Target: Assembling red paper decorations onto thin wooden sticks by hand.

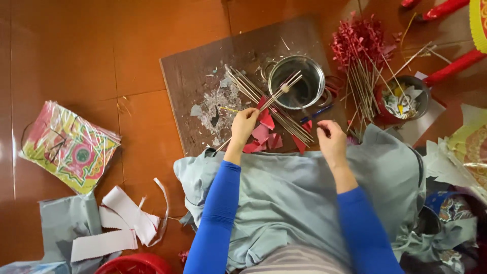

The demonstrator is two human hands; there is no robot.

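Observation:
My left hand [244, 125] grips a thin bamboo stick [276, 95] whose far tip, wet with paste, rests over a small steel pot [297, 81]. My right hand [331, 137] hovers with fingers pinched near the board's right edge; whether it holds anything I cannot tell. Between the hands lie red paper pieces [264, 134] and a bundle of bare sticks [253, 91] on a dark wooden board [193, 76]. Both arms wear blue sleeves, and a grey cloth [284, 193] covers my lap.
Finished sticks with red paper tops [357, 43] pile at the right, beside a red bowl of scraps [403, 99]. A colourful paper stack [68, 147] lies left. White strips [122, 223] and grey paper [63, 220] lie bottom left, near a red basin rim [134, 264].

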